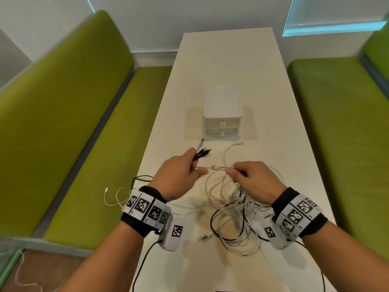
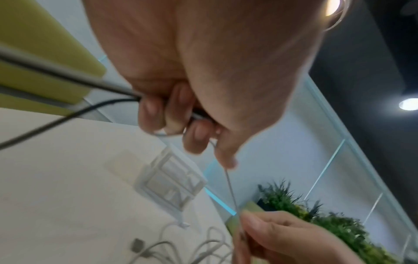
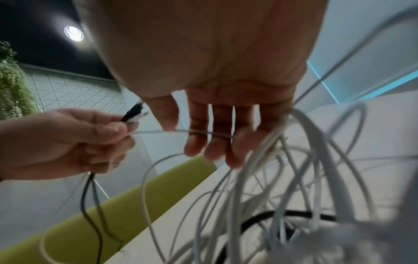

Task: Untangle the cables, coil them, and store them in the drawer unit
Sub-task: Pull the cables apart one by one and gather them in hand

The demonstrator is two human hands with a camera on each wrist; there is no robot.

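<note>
Right now I am holding both hands up over the table [image 1: 273, 127], a little apart. My left hand [image 1: 179, 175] is gripping a bunch of black plug ends [image 1: 202, 153] in its curled fingers while pinching a thin white cable [image 1: 217, 167]. That strand is running taut across to my right hand [image 1: 254, 179], whose fingers are curled around it. The tangle of white and black cables [image 1: 233, 218] is hanging and pooling just below and behind my right hand, nearer to me. The drawer unit [image 1: 222, 114] is sitting farther up the table, beyond both hands, its two drawers closed.
</note>
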